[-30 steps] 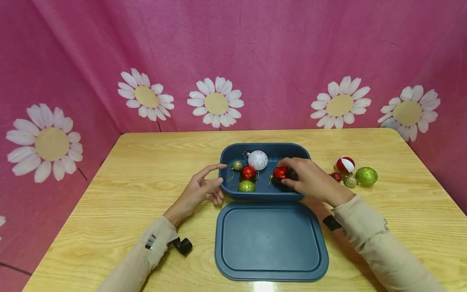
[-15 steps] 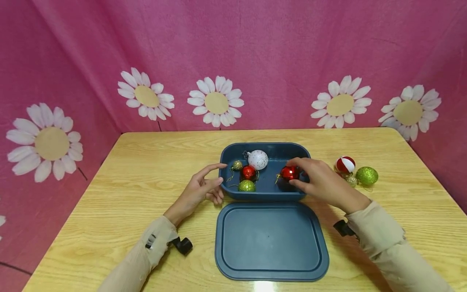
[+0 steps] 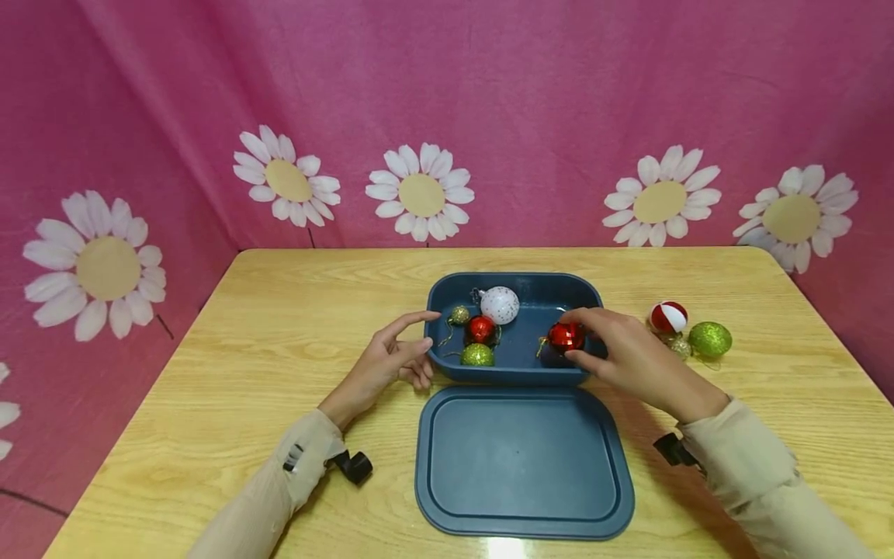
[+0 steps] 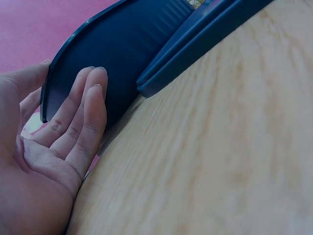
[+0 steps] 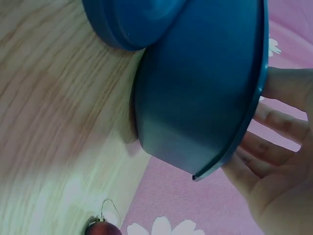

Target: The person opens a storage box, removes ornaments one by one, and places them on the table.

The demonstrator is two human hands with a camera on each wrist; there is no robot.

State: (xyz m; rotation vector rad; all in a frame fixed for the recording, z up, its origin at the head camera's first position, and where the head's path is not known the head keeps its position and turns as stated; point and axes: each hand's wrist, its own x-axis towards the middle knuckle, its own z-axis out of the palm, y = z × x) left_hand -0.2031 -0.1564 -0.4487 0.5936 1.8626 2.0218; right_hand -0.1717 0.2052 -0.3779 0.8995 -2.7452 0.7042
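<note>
A dark blue box [image 3: 517, 376] holds several Christmas baubles. My right hand [image 3: 632, 353] reaches over its right side and grips a shiny red bauble [image 3: 566, 338] between thumb and fingers, a gold string hanging off it. In the right wrist view the box wall hides that bauble. At the left end, my left hand [image 3: 382, 365] touches the box rim with relaxed fingers; in the left wrist view several fingertips [image 4: 100, 73] lie close to the outer wall. Inside are a white speckled bauble [image 3: 500, 305], a red one [image 3: 480, 329], a green glitter one [image 3: 478, 355] and a small gold one [image 3: 459, 314].
The blue lid [image 3: 524, 462] lies flat in front of the box. Right of the box sit a red-and-white bauble [image 3: 668, 317], a green glitter one [image 3: 711, 339], a gold one [image 3: 680, 347] and a dark red one [image 5: 102, 228]. A pink curtain [image 3: 531, 116] hangs behind the table.
My right hand has moved the red bauble rightward inside the box, toward its right end. My left hand has stayed at the left rim. The head view has shifted slightly.
</note>
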